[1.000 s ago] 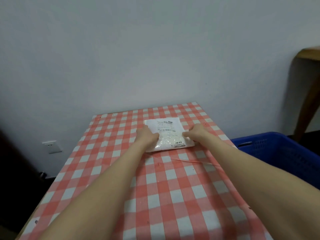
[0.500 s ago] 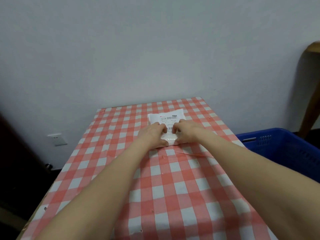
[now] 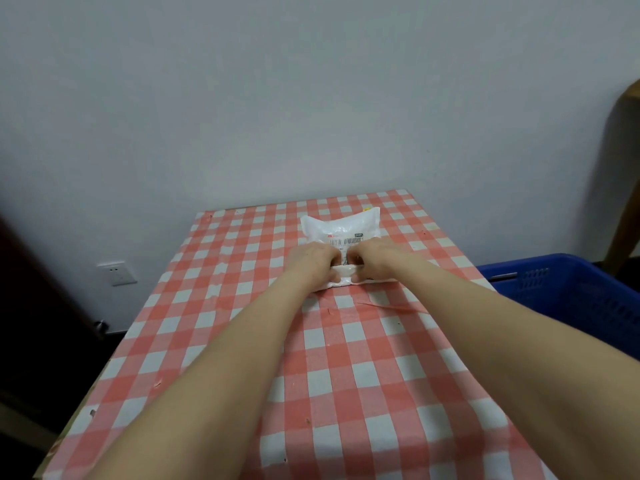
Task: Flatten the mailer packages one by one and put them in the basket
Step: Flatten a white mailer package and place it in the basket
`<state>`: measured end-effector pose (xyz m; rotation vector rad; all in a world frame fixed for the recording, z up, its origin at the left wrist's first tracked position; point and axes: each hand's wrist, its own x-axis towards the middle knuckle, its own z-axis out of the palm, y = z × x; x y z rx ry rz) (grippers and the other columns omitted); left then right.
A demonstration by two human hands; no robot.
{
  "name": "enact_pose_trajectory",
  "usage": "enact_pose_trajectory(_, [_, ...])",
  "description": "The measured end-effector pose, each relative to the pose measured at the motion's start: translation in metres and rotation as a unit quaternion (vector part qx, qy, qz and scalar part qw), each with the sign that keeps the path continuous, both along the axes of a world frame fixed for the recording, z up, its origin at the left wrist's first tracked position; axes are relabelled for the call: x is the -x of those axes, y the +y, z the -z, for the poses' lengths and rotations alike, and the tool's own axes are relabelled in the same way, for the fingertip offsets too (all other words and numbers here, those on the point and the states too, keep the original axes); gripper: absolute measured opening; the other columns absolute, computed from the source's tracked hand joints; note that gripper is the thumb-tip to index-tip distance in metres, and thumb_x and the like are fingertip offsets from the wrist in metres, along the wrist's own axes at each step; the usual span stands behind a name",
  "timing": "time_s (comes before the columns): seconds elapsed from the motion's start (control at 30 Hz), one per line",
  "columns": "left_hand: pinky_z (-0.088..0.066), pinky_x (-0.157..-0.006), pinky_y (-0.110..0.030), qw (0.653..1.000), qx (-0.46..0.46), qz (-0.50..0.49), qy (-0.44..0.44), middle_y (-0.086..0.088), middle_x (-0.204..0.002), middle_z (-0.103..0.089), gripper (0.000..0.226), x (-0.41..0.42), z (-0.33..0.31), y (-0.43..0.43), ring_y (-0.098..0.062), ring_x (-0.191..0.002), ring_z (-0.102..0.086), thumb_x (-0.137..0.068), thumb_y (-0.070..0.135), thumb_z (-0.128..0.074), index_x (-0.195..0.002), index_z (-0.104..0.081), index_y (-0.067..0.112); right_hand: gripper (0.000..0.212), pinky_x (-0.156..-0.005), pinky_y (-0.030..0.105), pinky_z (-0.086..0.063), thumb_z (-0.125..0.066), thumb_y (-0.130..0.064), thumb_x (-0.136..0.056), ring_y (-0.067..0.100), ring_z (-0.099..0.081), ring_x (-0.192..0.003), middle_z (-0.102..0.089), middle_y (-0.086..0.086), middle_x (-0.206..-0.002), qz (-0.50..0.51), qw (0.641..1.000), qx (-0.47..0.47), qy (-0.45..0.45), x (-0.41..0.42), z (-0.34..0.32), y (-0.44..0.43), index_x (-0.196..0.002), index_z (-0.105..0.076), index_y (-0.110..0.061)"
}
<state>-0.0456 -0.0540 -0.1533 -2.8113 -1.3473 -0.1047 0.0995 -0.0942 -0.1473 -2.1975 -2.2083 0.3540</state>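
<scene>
A white mailer package (image 3: 341, 226) with a printed barcode label lies on the far part of the red-and-white checked table (image 3: 346, 375). My left hand (image 3: 310, 263) and my right hand (image 3: 375, 256) sit side by side on the package's near half. On both hands the fingers curl over the top and the thumbs tuck under the near edge, pinching it. The far half of the package puffs up behind my fingers. A blue plastic basket (image 3: 568, 292) stands to the right of the table, lower than the tabletop.
A light wall rises just behind the table, with a socket (image 3: 116, 272) low on the left. A wooden furniture leg (image 3: 623, 174) stands at the far right behind the basket. Dark furniture borders the table's left side.
My hands have moved from the package's left and right sides to its middle, close together. They now grip the near edge, and the far half bulges up.
</scene>
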Motion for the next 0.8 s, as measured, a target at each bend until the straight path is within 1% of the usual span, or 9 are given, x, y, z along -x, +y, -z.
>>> enact_pose_trajectory(0.1, [-0.041, -0.066, -0.03, 1.0, 0.002, 0.003, 0.023, 0.004, -0.098, -0.06, 0.02, 0.003, -0.013, 0.0, -0.018, -0.09, -0.056, -0.084, 0.035, -0.067, -0.099, -0.061, 0.023, 0.022, -0.073, 0.031, -0.044, -0.07, -0.03, -0.083, 0.019, -0.054, -0.087, -0.055, -0.004, -0.096, 0.003, 1.0, 0.002, 0.026, 0.0, -0.004, -0.002, -0.092, -0.052, -0.024])
enact_pose_trajectory(0.17, [-0.037, -0.06, -0.025, 0.998, 0.064, -0.005, 0.025, 0.009, -0.084, -0.058, 0.021, 0.008, -0.02, 0.0, -0.013, -0.078, -0.053, -0.08, 0.039, -0.072, -0.089, -0.059, 0.025, 0.023, -0.075, 0.03, -0.047, -0.073, -0.033, -0.081, 0.017, -0.056, -0.086, -0.058, -0.004, -0.097, 0.005, 0.998, 0.019, 0.06, -0.002, -0.007, -0.004, -0.092, -0.056, -0.023])
enact_pose_trajectory(0.23, [-0.04, -0.061, -0.025, 0.994, 0.105, -0.011, 0.007, 0.01, -0.076, -0.058, 0.025, 0.012, -0.026, -0.001, -0.011, -0.071, -0.052, -0.077, 0.046, -0.072, -0.077, -0.057, 0.026, 0.023, -0.071, 0.026, -0.046, -0.074, -0.039, -0.081, 0.014, -0.055, -0.081, -0.059, -0.006, -0.088, 0.006, 0.993, 0.019, 0.119, -0.003, -0.011, -0.009, -0.086, -0.059, -0.022])
enact_pose_trajectory(0.3, [-0.043, -0.066, -0.027, 0.996, 0.073, -0.025, -0.037, 0.008, -0.083, -0.062, 0.025, 0.014, -0.032, 0.001, -0.012, -0.075, -0.054, -0.08, 0.047, -0.068, -0.082, -0.06, 0.024, 0.022, -0.066, 0.024, -0.042, -0.07, -0.04, -0.083, 0.013, -0.055, -0.079, -0.06, -0.006, -0.085, 0.023, 0.987, -0.029, 0.157, -0.003, -0.018, -0.011, -0.082, -0.06, -0.021])
enact_pose_trajectory(0.37, [-0.046, -0.073, -0.029, 0.995, 0.032, -0.052, -0.081, 0.005, -0.103, -0.062, 0.025, 0.016, -0.035, 0.003, -0.014, -0.088, -0.056, -0.084, 0.042, -0.067, -0.099, -0.059, 0.023, 0.019, -0.068, 0.026, -0.042, -0.068, -0.036, -0.086, 0.015, -0.055, -0.083, -0.061, -0.003, -0.099, 0.047, 0.984, -0.083, 0.148, -0.003, -0.025, -0.01, -0.095, -0.061, -0.02])
enact_pose_trajectory(0.43, [-0.047, -0.083, -0.032, 0.995, 0.023, -0.062, -0.074, 0.003, -0.118, -0.056, 0.039, 0.014, -0.033, 0.004, -0.017, -0.101, -0.054, -0.082, 0.042, -0.069, -0.114, -0.054, 0.026, 0.03, -0.075, 0.029, -0.044, -0.069, -0.032, -0.086, 0.018, -0.056, -0.094, -0.058, 0.001, -0.117, 0.052, 0.988, -0.098, 0.112, 0.0, -0.029, -0.007, -0.112, -0.06, -0.021])
enact_pose_trajectory(0.57, [-0.046, -0.089, -0.036, 0.997, 0.058, -0.045, -0.02, 0.001, -0.133, -0.044, 0.057, 0.003, -0.022, 0.006, -0.022, -0.114, -0.051, -0.08, 0.041, -0.071, -0.13, -0.046, 0.028, 0.061, -0.09, 0.034, -0.044, -0.073, -0.035, -0.083, 0.024, -0.052, -0.116, -0.044, 0.002, -0.137, 0.053, 0.996, -0.024, 0.066, 0.007, -0.02, -0.005, -0.136, -0.045, -0.025])
enact_pose_trajectory(0.7, [-0.047, -0.093, -0.036, 0.996, 0.074, -0.052, 0.008, 0.003, -0.13, -0.05, 0.056, 0.0, -0.015, 0.011, -0.02, -0.114, -0.053, -0.08, 0.043, -0.072, -0.13, -0.05, 0.029, 0.063, -0.095, 0.035, -0.045, -0.071, -0.042, -0.082, 0.022, -0.052, -0.117, -0.047, 0.0, -0.134, 0.054, 0.998, -0.014, 0.032, 0.006, -0.008, -0.003, -0.138, -0.044, -0.029])
enact_pose_trajectory(0.8, [-0.048, -0.09, -0.034, 0.995, 0.08, -0.056, -0.003, 0.006, -0.124, -0.056, 0.053, 0.0, -0.009, 0.016, -0.018, -0.11, -0.056, -0.079, 0.042, -0.073, -0.126, -0.054, 0.029, 0.055, -0.091, 0.033, -0.047, -0.071, -0.04, -0.083, 0.019, -0.055, -0.11, -0.055, -0.003, -0.125, 0.053, 0.998, -0.009, 0.03, 0.006, -0.003, 0.002, -0.132, -0.049, -0.027])
